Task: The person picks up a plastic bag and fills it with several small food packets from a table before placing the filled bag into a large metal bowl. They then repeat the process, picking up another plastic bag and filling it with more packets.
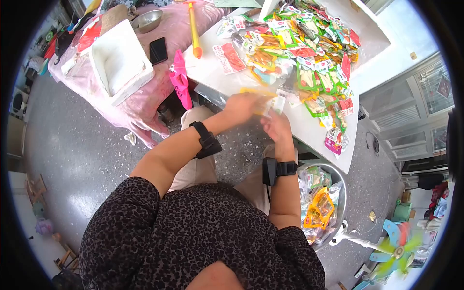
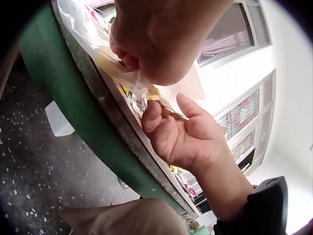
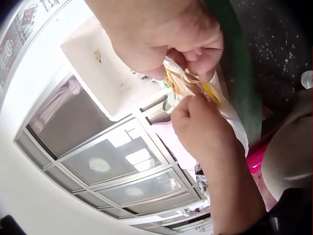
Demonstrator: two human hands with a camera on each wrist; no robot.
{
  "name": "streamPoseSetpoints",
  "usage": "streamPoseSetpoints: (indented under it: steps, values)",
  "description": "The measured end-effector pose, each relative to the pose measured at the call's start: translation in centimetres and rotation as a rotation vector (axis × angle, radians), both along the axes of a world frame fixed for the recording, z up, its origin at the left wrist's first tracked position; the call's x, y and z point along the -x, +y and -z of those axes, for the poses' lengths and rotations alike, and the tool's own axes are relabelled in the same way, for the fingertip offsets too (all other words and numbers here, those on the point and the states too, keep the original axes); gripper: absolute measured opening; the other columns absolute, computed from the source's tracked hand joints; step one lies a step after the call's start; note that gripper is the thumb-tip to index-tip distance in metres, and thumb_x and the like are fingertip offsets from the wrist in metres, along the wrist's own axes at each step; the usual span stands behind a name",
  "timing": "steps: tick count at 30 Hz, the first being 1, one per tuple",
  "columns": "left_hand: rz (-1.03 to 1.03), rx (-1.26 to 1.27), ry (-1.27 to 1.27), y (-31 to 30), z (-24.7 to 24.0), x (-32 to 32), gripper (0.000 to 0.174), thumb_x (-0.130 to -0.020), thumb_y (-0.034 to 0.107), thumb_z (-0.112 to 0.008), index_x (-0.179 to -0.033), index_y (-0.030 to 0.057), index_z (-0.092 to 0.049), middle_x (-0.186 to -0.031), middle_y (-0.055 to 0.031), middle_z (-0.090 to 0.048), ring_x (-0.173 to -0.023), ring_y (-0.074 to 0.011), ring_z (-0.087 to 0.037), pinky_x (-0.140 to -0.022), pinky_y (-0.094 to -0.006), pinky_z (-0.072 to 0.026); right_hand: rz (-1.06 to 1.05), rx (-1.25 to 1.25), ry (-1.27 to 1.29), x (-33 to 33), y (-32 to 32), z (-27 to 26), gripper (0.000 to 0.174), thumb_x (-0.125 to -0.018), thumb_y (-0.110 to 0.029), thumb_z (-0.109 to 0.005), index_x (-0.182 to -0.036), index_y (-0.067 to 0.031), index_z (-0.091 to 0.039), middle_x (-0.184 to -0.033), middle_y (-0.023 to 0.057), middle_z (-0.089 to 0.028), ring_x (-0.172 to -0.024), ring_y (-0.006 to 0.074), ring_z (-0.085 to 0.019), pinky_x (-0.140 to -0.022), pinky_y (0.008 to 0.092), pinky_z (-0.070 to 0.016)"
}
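Note:
Over the near edge of the white table, a clear food packet with yellow and white print is stretched between my two hands, blurred in the head view. My left hand grips its left side with curled fingers. On the other side my right hand pinches the packet, palm turned partly up and thumb apart from the fingers in the left wrist view. The right wrist view shows the packet's yellow strip between the hands, with fingers hiding much of it. Similar sealed packets lie heaped just beyond.
A metal basin of packets stands on the floor by my right arm. A foam box, a phone and a metal bowl are on the pink cloth at left. A fan stands at lower right.

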State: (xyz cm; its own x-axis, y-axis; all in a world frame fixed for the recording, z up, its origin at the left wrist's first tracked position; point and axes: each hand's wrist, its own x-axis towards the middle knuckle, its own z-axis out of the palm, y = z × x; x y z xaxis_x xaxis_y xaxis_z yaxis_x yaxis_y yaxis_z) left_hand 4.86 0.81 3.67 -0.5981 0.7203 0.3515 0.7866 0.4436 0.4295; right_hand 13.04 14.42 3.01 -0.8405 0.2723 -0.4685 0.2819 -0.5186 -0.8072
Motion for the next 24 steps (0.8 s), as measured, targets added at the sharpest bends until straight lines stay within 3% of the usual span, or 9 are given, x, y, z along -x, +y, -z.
streamPoseSetpoints:
  steps: [3,6,9,12,13,16,19,21,24]
  values:
    - [-0.016,-0.01,-0.072,0.4,-0.2,0.2,0.031,-0.075,0.023,-0.046,-0.104,0.0147,-0.049,-0.091,-0.0072,-0.056,-0.08,-0.0244,-0.055,-0.065,-0.0351,-0.0446,0.144,0.066,0.085,-0.1,-0.4,0.0,0.024,-0.08,-0.012,-0.046,-0.103,-0.0089,-0.041,-0.082,0.0051,-0.054,-0.055,0.0146,-0.054,-0.043,0.0206,-0.0406]
    - [-0.052,-0.121,0.016,0.6,-1.7,-0.7,0.032,-0.075,0.022,-0.046,-0.106,0.0152,-0.048,-0.094,-0.0072,-0.055,-0.083,-0.0241,-0.054,-0.066,-0.0348,-0.0445,0.31,0.407,0.21,0.8,-2.0,0.0,0.025,-0.08,-0.01,-0.044,-0.105,-0.0094,-0.04,-0.086,0.0044,-0.054,-0.055,0.0143,-0.054,-0.044,0.0214,-0.0415]
    - [-0.038,-0.092,-0.015,0.0,-2.1,-0.8,0.033,-0.075,0.02,-0.045,-0.108,0.0157,-0.047,-0.096,-0.0076,-0.054,-0.086,-0.0241,-0.053,-0.068,-0.0348,-0.0443,0.201,0.342,0.24,1.7,-2.6,0.9,0.027,-0.08,-0.011,-0.045,-0.107,-0.0108,-0.039,-0.089,0.0035,-0.053,-0.055,0.0138,-0.053,-0.043,0.021,-0.0405]
    - [-0.035,-0.162,0.07,0.1,-0.6,-0.1,0.037,-0.069,0.017,-0.051,-0.106,0.0168,-0.049,-0.091,-0.0061,-0.055,-0.08,-0.023,-0.054,-0.063,-0.0342,-0.0446,-0.085,0.008,0.089,0.8,-1.4,-0.7,0.024,-0.08,-0.012,-0.047,-0.104,-0.0094,-0.042,-0.085,0.0033,-0.054,-0.055,0.0131,-0.053,-0.04,0.0198,-0.0378]
    - [-0.042,-0.216,0.133,0.2,0.0,0.0,0.039,-0.066,0.016,-0.054,-0.104,0.0173,-0.05,-0.089,-0.0053,-0.056,-0.077,-0.0224,-0.055,-0.06,-0.0339,-0.0448,-0.081,0.02,0.073,0.6,-0.8,-0.6,0.023,-0.08,-0.013,-0.047,-0.102,-0.0087,-0.043,-0.083,0.0031,-0.054,-0.054,0.0129,-0.053,-0.039,0.0194,-0.0366]
    - [-0.009,-0.187,0.007,-0.2,-0.8,-0.4,0.033,-0.074,0.015,-0.044,-0.106,0.0132,-0.049,-0.091,-0.0109,-0.055,-0.084,-0.0262,-0.053,-0.067,-0.0358,-0.0443,-0.064,0.036,0.033,0.4,0.0,-0.5,0.018,-0.079,-0.012,-0.048,-0.096,-0.0066,-0.046,-0.077,0.0031,-0.053,-0.052,0.0124,-0.051,-0.036,0.0186,-0.0337]
    - [-0.034,-0.098,0.102,0.2,-0.5,-0.5,0.025,-0.072,0.014,-0.044,-0.095,0.0083,-0.053,-0.081,-0.0133,-0.055,-0.078,-0.0287,-0.054,-0.064,-0.0371,-0.0442,-0.027,0.036,0.052,0.7,-0.5,0.0,0.016,-0.079,-0.011,-0.046,-0.094,-0.0048,-0.046,-0.075,0.004,-0.053,-0.051,0.012,-0.049,-0.036,0.0177,-0.0331]
    - [0.026,-0.04,0.02,0.2,-0.6,-0.5,0.017,-0.071,0.013,-0.043,-0.084,0.0058,-0.053,-0.075,-0.0137,-0.054,-0.073,-0.0301,-0.054,-0.062,-0.0382,-0.0437,0.002,0.063,0.117,2.0,-1.5,1.8,0.018,-0.08,-0.012,-0.042,-0.097,-0.0042,-0.044,-0.08,0.0047,-0.052,-0.053,0.0116,-0.047,-0.037,0.0166,-0.0337]
    - [-0.02,0.016,0.006,0.3,-0.4,-0.3,0.011,-0.07,0.013,-0.045,-0.073,0.0044,-0.051,-0.069,-0.0134,-0.053,-0.07,-0.0309,-0.053,-0.06,-0.0392,-0.0429,0.066,-0.013,0.115,3.3,-4.4,0.0,0.017,-0.081,-0.011,-0.038,-0.094,-0.0034,-0.045,-0.077,0.0057,-0.052,-0.057,0.0123,-0.049,-0.042,0.0223,-0.0389]
